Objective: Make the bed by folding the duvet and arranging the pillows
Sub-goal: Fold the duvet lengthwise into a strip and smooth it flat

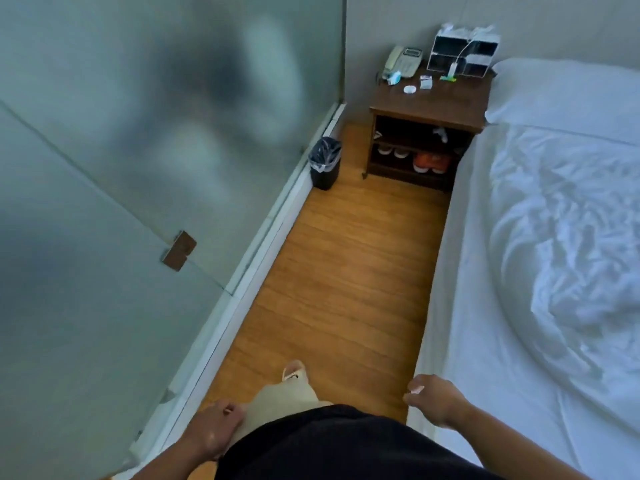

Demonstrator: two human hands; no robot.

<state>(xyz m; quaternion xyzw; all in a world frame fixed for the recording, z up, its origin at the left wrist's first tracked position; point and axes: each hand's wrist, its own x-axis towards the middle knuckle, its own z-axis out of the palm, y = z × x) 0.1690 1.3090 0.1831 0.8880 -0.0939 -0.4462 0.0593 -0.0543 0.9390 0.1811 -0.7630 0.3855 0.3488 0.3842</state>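
Note:
The bed (460, 271) runs along the right side, covered by a white sheet. A crumpled white duvet (568, 244) lies bunched on top of it, reaching out of view to the right. One white pillow (561, 95) lies flat at the head of the bed, at the upper right. My left hand (216, 427) hangs by my thigh with loosely curled fingers and holds nothing. My right hand (433, 398) hovers over the near edge of the bed, its fingers loosely curled, touching neither sheet nor duvet.
I stand in a narrow strip of wooden floor (346, 271) between the bed and a frosted glass wall (121, 168). A wooden nightstand (429, 109) with a phone and small items stands ahead. A black bin (325, 164) sits left of it.

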